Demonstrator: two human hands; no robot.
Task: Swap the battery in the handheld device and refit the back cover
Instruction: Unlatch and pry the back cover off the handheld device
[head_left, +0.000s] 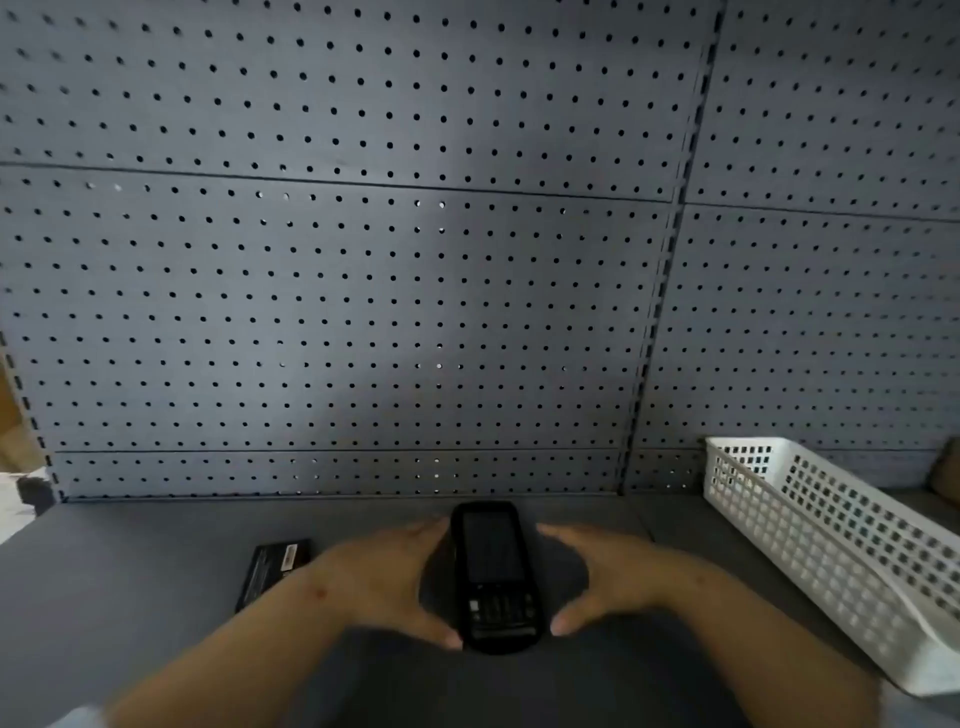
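Observation:
A black handheld device (493, 574) lies face up on the grey shelf surface (130, 623), screen and keypad showing. My left hand (384, 582) curves around its left side, fingers near the top corner and thumb touching the bottom corner. My right hand (608, 577) mirrors it on the right, fingers spread, with a small gap to the device. A flat black battery (275, 569) with a label lies to the left, partly hidden behind my left wrist.
A white perforated plastic basket (831, 545) stands at the right, angled along the shelf. A grey pegboard wall (363, 260) rises directly behind the device. A dark object shows at the far left edge.

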